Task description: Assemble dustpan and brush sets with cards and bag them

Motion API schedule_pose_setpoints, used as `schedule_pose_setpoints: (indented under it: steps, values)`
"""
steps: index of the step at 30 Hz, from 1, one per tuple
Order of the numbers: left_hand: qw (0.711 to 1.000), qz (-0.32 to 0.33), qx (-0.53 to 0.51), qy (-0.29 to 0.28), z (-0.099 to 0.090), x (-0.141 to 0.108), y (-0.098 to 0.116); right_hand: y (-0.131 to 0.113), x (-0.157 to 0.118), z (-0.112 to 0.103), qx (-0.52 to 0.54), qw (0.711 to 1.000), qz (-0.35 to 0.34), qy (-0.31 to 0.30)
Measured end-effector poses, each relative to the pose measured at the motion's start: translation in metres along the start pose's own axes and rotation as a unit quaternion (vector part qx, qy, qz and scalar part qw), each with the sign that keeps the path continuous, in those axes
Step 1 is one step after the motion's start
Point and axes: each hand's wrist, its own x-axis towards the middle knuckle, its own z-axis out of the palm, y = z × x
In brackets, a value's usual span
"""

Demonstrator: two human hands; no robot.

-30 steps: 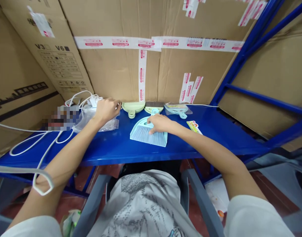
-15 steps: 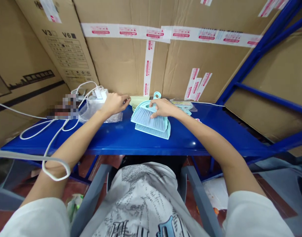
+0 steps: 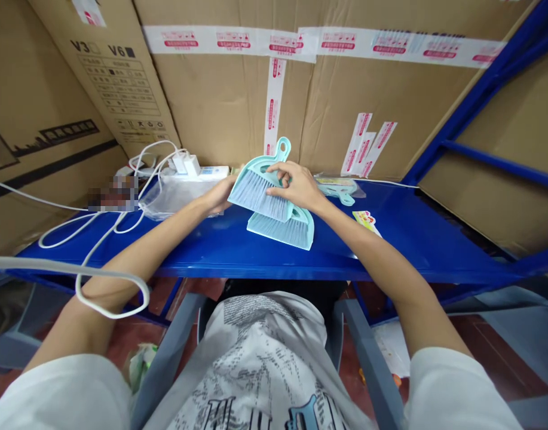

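Note:
My right hand point(image 3: 298, 186) is closed on a light teal hand brush with a dustpan point(image 3: 262, 194). Pale bristles face me, and the looped handle points up and away. The set is tilted and raised at its left side. My left hand point(image 3: 219, 194) is at its left edge, with the fingers hidden behind it, so I cannot tell whether they grip. A second teal brush-and-dustpan set point(image 3: 282, 232) lies on the blue table just below, partly covered by the held one.
At left are a clear plastic bag point(image 3: 170, 197), white chargers point(image 3: 186, 164) and a looping white cable point(image 3: 92, 269), which passes over my left forearm. Behind my right hand lies another teal piece point(image 3: 340, 194) in clear wrapping. A colourful card point(image 3: 366, 221) is nearby. Cardboard point(image 3: 220, 107) stands behind the blue table point(image 3: 202, 254).
The upper brush-and-dustpan set has risen and shifted left, uncovering more of the one below. My left hand has moved to its left edge. The view has shifted slightly.

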Motion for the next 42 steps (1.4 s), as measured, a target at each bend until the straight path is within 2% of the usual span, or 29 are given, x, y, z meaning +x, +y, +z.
schedule_pose_setpoints:
  steps: [3, 6, 11, 14, 16, 19, 21, 23, 26, 28, 31, 33, 36, 42]
  values:
    - [0.999, 0.04, 0.031, -0.009, -0.003, -0.004, 0.01, -0.002, -0.002, 0.001, -0.013, 1.0, -0.005, 0.016]
    - [0.998, 0.057, 0.02, -0.013, -0.006, -0.008, 0.017, -0.001, -0.004, 0.002, -0.003, 1.0, -0.01, 0.026]
    - [0.994, 0.112, -0.011, 0.014, -0.011, -0.005, 0.012, 0.012, -0.002, 0.003, 0.072, 0.995, -0.033, 0.056]
    - [0.981, 0.175, 0.034, 0.069, -0.015, 0.005, -0.001, 0.017, 0.002, 0.003, 0.153, 0.984, -0.057, 0.071]
    - [0.971, 0.195, 0.078, 0.118, -0.02, 0.013, -0.011, 0.018, 0.003, -0.005, 0.221, 0.97, -0.07, 0.076]
    - [0.958, 0.181, 0.09, 0.203, -0.034, 0.024, -0.024, 0.02, 0.0, -0.03, 0.277, 0.951, -0.082, 0.109]
    - [0.944, 0.177, 0.069, 0.27, -0.046, 0.029, -0.03, 0.022, -0.006, -0.051, 0.273, 0.952, -0.058, 0.127]
    - [0.931, 0.166, 0.039, 0.322, -0.056, 0.032, -0.034, 0.026, -0.012, -0.066, 0.242, 0.966, 0.001, 0.089]
    - [0.932, 0.108, -0.034, 0.344, -0.064, 0.036, -0.037, 0.024, -0.02, -0.065, 0.1, 0.987, 0.114, -0.06]
    - [0.932, 0.061, -0.103, 0.341, -0.066, 0.039, -0.039, 0.016, -0.025, -0.051, -0.034, 0.976, 0.149, -0.153]
    - [0.916, 0.033, -0.199, 0.346, -0.071, 0.042, -0.04, 0.001, -0.033, -0.028, -0.187, 0.944, 0.15, -0.226]
    - [0.903, 0.038, -0.236, 0.358, -0.078, 0.042, -0.04, -0.007, -0.039, -0.017, -0.232, 0.93, 0.154, -0.239]
    - [0.894, 0.049, -0.244, 0.372, -0.084, 0.041, -0.039, -0.014, -0.046, -0.006, -0.257, 0.925, 0.16, -0.228]
    - [0.894, 0.04, -0.224, 0.386, -0.076, 0.038, -0.035, -0.026, -0.047, 0.017, -0.289, 0.916, 0.179, -0.212]
